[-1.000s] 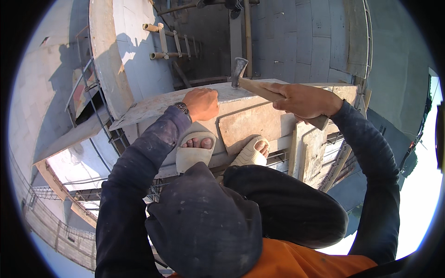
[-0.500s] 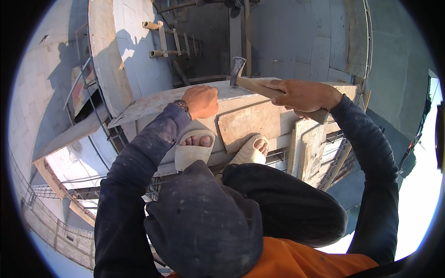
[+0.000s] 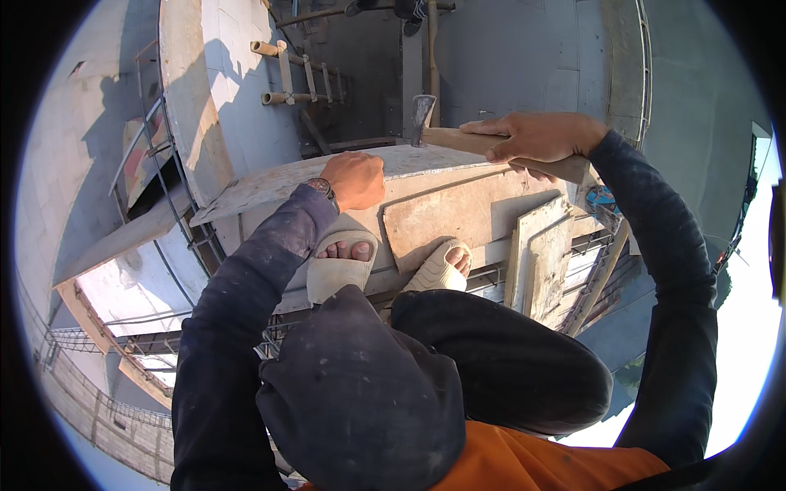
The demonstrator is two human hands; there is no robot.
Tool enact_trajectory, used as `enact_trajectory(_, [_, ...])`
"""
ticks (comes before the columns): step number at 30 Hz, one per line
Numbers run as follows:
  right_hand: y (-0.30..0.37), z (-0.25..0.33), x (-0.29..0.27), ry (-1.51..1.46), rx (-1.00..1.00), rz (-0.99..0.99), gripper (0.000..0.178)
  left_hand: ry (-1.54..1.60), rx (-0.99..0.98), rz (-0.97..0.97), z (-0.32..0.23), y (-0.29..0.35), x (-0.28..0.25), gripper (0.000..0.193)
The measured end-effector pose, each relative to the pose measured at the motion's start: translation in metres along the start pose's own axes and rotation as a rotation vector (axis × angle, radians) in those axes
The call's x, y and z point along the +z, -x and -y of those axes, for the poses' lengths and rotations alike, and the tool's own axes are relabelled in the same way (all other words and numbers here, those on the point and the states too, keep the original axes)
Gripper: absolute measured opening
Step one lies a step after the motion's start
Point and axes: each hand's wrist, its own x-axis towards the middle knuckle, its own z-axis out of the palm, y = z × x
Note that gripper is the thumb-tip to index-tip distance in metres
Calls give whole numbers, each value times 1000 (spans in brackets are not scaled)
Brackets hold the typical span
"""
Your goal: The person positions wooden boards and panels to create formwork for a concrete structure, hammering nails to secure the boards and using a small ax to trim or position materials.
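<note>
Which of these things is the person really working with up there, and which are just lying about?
In use:
- hammer, gripped by the right hand
- long board, steadied by the left hand

Just lying about:
- bamboo ladder below
- stacked plywood pieces by the feet
- flat plywood sheet underfoot

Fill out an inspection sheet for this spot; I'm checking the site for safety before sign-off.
Surface: plywood boards laid over steel bars, high above the ground.
Job's things: wooden-handled hammer, head at the long plank's far edge.
Clutter: loose board offcuts at right.
Grippers: right hand grips the hammer handle; left hand presses on the plank.
Cables: nothing seen.
Surroundings: bamboo ladder, grey block walls, open drop below; sandalled feet.
</note>
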Motion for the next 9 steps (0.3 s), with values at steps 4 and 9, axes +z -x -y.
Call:
enact_trajectory(4, [33,0,-9,-163,-154,-472,74,-89,41,-114,-16,3,0,37])
enact_trajectory(9, [91,-52,3,-188,-210,-883,77,-241,385,-379,-35,-13,12,55])
